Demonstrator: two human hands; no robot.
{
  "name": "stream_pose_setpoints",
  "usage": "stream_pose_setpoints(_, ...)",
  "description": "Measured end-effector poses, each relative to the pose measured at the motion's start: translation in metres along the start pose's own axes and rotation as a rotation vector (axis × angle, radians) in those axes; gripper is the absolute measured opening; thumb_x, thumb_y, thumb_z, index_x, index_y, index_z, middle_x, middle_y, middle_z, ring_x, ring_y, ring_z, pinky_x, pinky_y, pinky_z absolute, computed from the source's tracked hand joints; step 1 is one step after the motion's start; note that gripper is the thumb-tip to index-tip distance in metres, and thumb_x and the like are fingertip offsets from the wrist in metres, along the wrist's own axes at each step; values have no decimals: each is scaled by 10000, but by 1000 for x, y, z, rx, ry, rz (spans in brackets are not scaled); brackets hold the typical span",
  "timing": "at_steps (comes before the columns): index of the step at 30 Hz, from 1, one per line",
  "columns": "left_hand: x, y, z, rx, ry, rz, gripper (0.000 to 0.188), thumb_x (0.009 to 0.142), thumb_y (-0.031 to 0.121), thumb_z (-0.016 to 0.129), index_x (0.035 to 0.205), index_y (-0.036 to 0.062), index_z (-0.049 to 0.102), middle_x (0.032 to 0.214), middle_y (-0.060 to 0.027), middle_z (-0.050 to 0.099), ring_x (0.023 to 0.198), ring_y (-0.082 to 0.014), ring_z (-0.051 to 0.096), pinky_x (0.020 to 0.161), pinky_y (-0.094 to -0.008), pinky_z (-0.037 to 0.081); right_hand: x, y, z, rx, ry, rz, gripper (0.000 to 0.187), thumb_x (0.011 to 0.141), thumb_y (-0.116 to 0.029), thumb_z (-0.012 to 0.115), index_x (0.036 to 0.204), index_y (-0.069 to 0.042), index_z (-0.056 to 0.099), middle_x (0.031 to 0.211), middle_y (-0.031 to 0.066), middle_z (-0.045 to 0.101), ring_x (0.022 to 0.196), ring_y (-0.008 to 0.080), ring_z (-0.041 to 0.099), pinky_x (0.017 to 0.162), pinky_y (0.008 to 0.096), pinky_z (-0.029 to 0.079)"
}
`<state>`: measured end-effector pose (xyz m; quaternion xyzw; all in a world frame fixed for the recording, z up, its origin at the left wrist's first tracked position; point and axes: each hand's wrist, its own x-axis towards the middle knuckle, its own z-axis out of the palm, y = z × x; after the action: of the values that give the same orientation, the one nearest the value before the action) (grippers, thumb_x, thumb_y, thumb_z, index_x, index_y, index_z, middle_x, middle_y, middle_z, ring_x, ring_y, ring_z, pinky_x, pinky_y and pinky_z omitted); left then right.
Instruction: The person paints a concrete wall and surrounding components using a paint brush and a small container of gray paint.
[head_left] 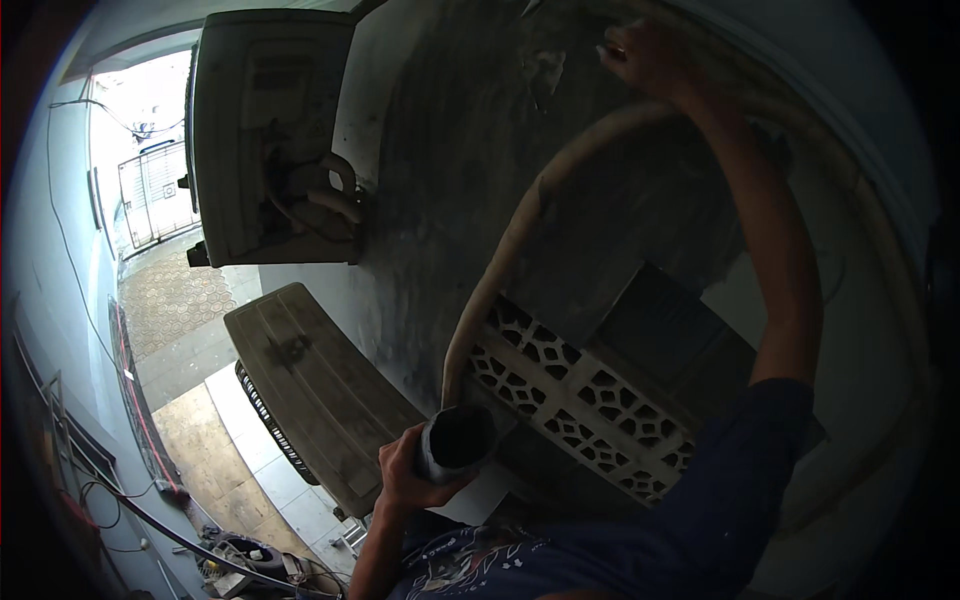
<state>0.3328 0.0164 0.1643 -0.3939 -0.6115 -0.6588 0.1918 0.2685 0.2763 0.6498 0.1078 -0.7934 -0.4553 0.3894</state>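
Wall-mounted AC unit (270,140) upper left of frame, second unit (315,395) below it at centre left. Hose (500,260) runs from centre bottom up the wall (450,150) toward upper right. Patterned vent block (575,400) sits right of the hose's lower end. Left hand (405,470) lower centre, around a cylinder (457,442). Right hand (645,55) top right, against the wall. Floor (180,310) and cables (140,500) far left.

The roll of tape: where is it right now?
In the head view, the roll of tape sits low and centre, gripped in the left hand, beside the patterned vent blocks.
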Motion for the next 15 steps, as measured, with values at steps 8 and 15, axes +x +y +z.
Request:
stream_pose_setpoints(8, 7, -14, -5, 37, 4, -48, 683, 568, 329, 899, 1064, -40, 608, 877, -145, 714, 805, -247, 727, 716, -333, 578, 5, 9, 14, 38, 57, -70, 269, 857, -234, 650, 697, -48, 541, 612, 111, 538, 576, 253, 508, 552, 397, 429)
stream_pose_setpoints(15, -32, -92, 6, 185, 225, -101, 728, 586, 332, 889, 1154, 0, 577, 938, -146, 710, 838, -265, 720, 737, -368, 573, 17, 4, 14, 153, 105, -74, 330, 810, -336, 659, 644, -57, 599, 576, 120, 529, 532, 263, 511, 547, 403, 429)
